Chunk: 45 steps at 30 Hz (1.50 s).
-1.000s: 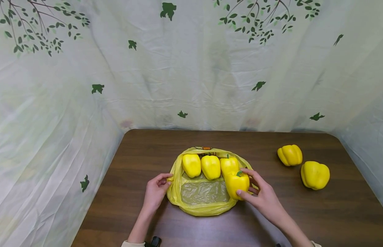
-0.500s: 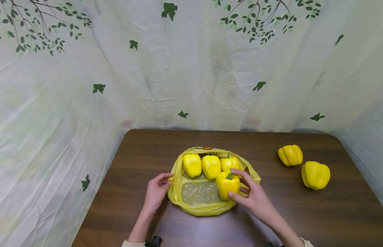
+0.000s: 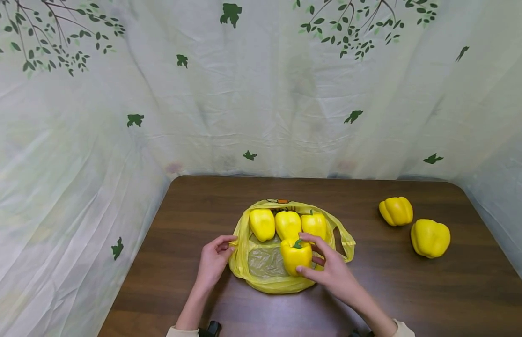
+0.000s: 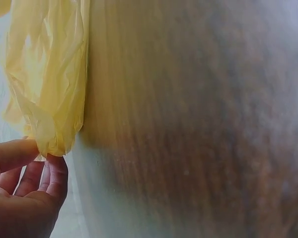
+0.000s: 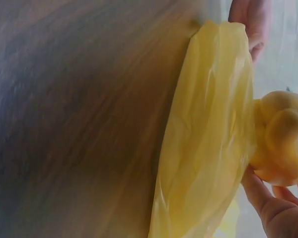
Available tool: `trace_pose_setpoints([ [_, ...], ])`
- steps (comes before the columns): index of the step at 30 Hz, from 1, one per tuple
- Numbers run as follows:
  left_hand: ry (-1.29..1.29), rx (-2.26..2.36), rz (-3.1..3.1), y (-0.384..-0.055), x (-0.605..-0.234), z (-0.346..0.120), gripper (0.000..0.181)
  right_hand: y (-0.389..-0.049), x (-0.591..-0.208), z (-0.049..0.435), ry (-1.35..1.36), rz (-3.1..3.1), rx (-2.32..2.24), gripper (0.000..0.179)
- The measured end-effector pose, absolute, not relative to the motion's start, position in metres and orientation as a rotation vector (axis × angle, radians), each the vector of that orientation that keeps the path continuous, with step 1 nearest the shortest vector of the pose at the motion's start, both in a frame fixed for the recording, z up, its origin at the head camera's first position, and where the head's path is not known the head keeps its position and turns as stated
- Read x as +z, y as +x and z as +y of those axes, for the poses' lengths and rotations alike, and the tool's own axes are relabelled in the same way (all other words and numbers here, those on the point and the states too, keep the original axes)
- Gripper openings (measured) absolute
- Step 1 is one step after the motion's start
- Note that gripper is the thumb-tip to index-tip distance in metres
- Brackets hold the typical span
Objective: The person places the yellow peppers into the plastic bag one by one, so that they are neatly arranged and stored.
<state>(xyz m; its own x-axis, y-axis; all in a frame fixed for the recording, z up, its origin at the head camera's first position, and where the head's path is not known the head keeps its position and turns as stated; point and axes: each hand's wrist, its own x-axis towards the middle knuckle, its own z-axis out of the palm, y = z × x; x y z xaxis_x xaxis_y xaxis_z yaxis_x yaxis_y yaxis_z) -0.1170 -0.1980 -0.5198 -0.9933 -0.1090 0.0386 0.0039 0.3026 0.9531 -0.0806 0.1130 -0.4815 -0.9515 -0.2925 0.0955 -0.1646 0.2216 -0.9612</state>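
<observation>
Yellow plastic forms the bag (image 3: 273, 286) our left hand (image 3: 214, 262) pinches by its edge; if that hold slips, we judge it could sag inward and catch on the pepper (image 3: 294, 258) our right hand (image 3: 334, 271) grips above it, lower centre of the frame. Three other peppers (image 3: 261, 225) lie inside.

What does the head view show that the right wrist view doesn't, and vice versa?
Head view only: two loose peppers on the table, and the open mouth of the bag.
Right wrist view only: a low, side-on look at the bag's near wall.
Both: table, bag, the left hand at its edge, the right hand holding a pepper.
</observation>
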Motion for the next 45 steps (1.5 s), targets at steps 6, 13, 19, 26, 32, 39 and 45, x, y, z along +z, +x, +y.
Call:
trace_pose_setpoints([
  [6, 0.099, -1.792, -2.456, -0.117, -0.520, -0.199, 0.026, -0.081, -0.486, 0.101, -0.464, 2.310, -1.854, 0.067],
  [13, 0.085, -1.803, -2.437, -0.117, -0.521, -0.198, 0.025, -0.084, -0.493, 0.091, -0.511, 2.285, -1.864, 0.066],
  [19, 0.039, -1.809, -2.420, -0.117, -0.523, -0.198, 0.025, -0.087, -0.496, 0.085, -0.477, 2.285, -1.836, 0.064],
  [26, 0.075, -1.802, -2.429, -0.117, -0.522, -0.197, 0.027, -0.091, -0.497, 0.080, -0.492, 2.294, -1.772, 0.063],
  [32, 0.070, -1.798, -2.434, -0.118, -0.521, -0.195, 0.026, -0.097, -0.499, 0.074, -0.530, 2.233, -1.761, 0.063],
  [39, 0.080, -1.803, -2.438, -0.119, -0.519, -0.194, 0.025, -0.102, -0.500, 0.067, -0.520, 2.226, -1.721, 0.066],
  [45, 0.082, -1.803, -2.438, -0.118, -0.519, -0.194, 0.026, -0.105, -0.503, 0.061, -0.530, 2.264, -1.672, 0.062],
])
